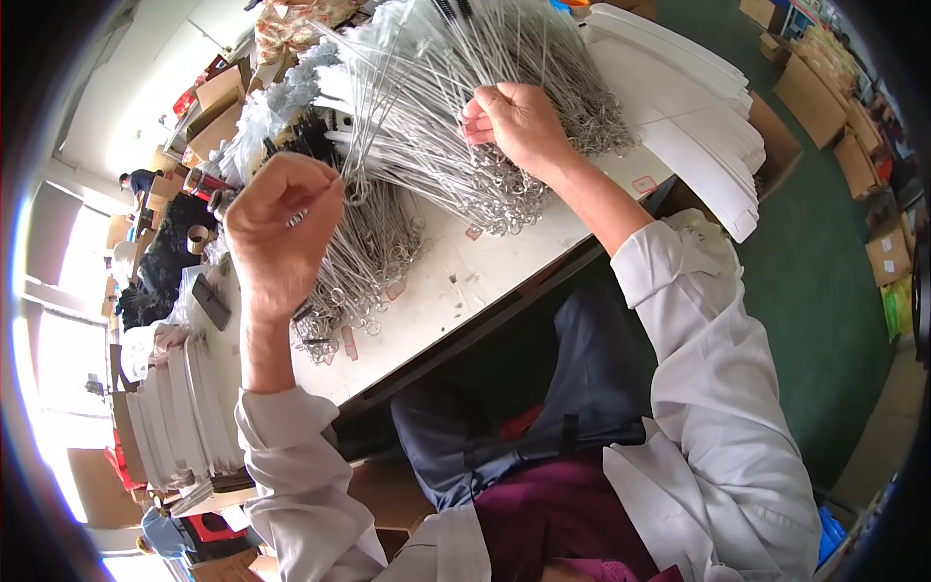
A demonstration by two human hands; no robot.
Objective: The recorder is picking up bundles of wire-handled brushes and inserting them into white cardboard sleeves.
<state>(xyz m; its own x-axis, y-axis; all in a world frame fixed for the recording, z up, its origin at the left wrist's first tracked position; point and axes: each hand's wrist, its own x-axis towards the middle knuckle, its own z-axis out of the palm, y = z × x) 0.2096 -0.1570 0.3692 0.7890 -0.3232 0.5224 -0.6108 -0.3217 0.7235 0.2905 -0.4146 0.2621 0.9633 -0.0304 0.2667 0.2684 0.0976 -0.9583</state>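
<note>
A large heap of thin wire brushes (504, 199) with looped ends covers the table, their loops toward me. My left hand (283, 228) is raised over the left part of the heap, its fingers curled and closed. Several looped wire brushes (359, 145) fan upward from beside its thumb and fingertips. A small metal bit (297, 219) shows at its palm. My right hand (514, 126) is over the middle of the heap, thumb and fingers bent together. Its fingertips are against the wires, but what they pinch is hidden.
The white table (465, 291) has its near edge before my lap. White cardboard pieces (679, 107) are stacked at the right, more white sheets (184, 407) at the left. A dark phone-like slab (210, 301) lies left of my left hand. Cardboard boxes (815, 97) stand on the green floor.
</note>
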